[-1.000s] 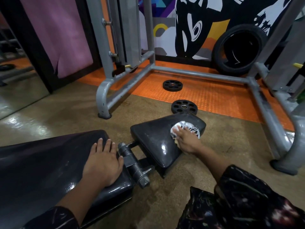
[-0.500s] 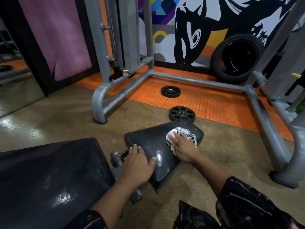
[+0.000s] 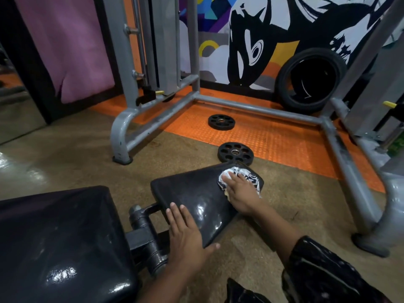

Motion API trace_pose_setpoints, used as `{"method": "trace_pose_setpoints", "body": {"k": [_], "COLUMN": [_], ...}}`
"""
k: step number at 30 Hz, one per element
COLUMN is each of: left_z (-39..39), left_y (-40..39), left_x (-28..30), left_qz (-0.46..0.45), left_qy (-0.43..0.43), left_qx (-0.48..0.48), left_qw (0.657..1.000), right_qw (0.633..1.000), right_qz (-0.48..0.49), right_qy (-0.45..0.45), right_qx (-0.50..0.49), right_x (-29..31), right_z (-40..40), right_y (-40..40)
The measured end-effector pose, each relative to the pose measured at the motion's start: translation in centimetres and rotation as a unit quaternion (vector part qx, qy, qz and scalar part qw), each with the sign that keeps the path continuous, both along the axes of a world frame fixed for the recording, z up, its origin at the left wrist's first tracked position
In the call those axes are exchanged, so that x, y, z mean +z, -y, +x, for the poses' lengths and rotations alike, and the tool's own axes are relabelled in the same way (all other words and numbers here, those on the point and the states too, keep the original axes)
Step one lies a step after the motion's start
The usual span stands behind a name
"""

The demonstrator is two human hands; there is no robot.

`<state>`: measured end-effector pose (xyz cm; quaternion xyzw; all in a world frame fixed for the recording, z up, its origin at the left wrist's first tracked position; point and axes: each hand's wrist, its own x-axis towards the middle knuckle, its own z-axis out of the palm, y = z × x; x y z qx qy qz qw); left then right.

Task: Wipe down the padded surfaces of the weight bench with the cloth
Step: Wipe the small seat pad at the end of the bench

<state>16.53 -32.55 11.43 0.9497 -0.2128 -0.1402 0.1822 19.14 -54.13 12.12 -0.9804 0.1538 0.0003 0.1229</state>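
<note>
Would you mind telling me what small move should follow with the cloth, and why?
Probably draw the cloth back along the small pad toward the left hand. The right hand presses it at the pad's far end, so the glossy near stretch looks unwiped.

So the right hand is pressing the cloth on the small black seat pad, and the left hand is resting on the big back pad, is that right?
Not quite. In the head view the left hand rests on the near end of the same small black seat pad, not the large black back pad. The right hand does press the white patterned cloth there.
</note>
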Motion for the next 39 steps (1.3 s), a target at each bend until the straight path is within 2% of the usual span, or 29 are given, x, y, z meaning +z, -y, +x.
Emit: {"method": "trace_pose_setpoints", "body": {"k": [2,4,7,11,14,17,20,24,29,32,36,39], "left_z": [-0.1,-0.2,-0.3,-0.2,-0.1,0.0,0.2,0.2,0.3,0.4,0.6,0.6], "left_y": [0.0,0.0,0.1,0.2,0.8,1.2,1.2,0.9,0.4,0.4,0.0,-0.2], "left_x": [-0.2,-0.4,-0.2,0.4,1.1,1.4,1.0,0.9,0.5,0.2,-0.4,-0.8], "left_qz": [0.005,0.009,0.02,0.054,0.105,0.138,0.15,0.17,0.139,0.128,0.08,0.058], "left_qy": [0.017,0.029,0.028,0.022,0.028,0.021,0.028,0.062,0.068,0.074,0.081,0.093], "left_qx": [0.003,0.005,0.006,0.005,0.005,0.006,0.004,-0.019,-0.053,-0.056,-0.06,-0.062], "left_qw": [1.0,1.0,0.999,0.998,0.994,0.99,0.988,0.983,0.986,0.987,0.992,0.992], "right_qw": [1.0,0.997,0.991,0.997,1.0,0.997,0.992,0.997,0.998,0.997,0.992,0.996], "right_qz": [-0.005,0.007,0.043,0.033,-0.001,-0.014,0.018,0.017,-0.027,-0.04,0.012,0.017], "right_qy": [0.0,0.02,0.035,0.033,-0.002,-0.022,0.009,0.006,-0.043,-0.021,0.031,0.027], "right_qx": [0.015,0.071,0.125,0.064,0.028,0.068,0.124,0.076,0.022,0.059,0.124,0.082], "right_x": [0.0,-0.4,-1.0,-0.9,-0.4,-0.4,-0.6,-0.3,0.9,0.4,-0.6,-0.5], "right_z": [-0.6,-2.9,-6.0,-3.7,-0.5,-0.4,-3.4,-3.4,0.8,-0.5,-4.6,-4.3], "right_y": [-1.9,-3.4,-2.9,0.3,0.3,-1.3,-2.4,0.3,-0.1,-2.6,-2.2,0.6]}}
